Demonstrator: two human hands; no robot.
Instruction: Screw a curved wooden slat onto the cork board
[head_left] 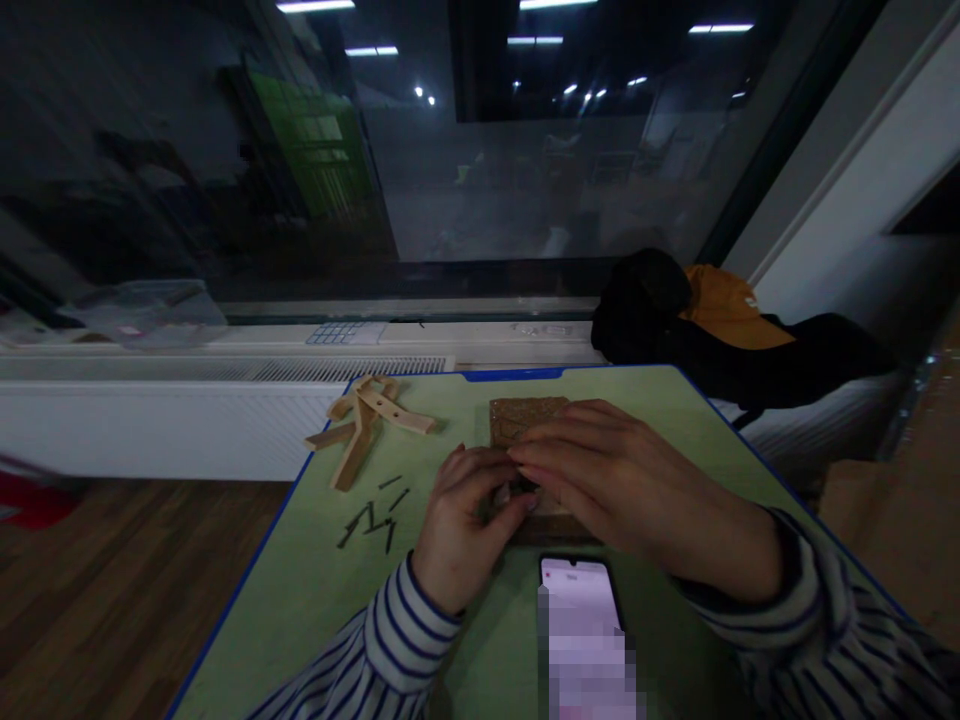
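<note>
A brown, rough-surfaced block or box [525, 410] rests on the green tabletop, mostly covered by my hands. My left hand [465, 515] is at its left side, fingers curled and thumb bent in as in a pinch. Over the block reaches my right hand [600, 465], its fingers pressed together and their tips meeting the left fingers. Whatever lies between the fingertips is hidden; only a small pale and dark patch shows there. Just below the block lies a phone [581, 590] with a lit screen, partly blurred out.
Curved wooden pieces with holes [358, 425] lie at the table's far left. Several dark screws or nails [373, 518] are scattered nearer. Behind the blue-edged table [262, 600] stand a radiator [187, 430] and a window; an orange cap [731, 305] lies on dark fabric at right.
</note>
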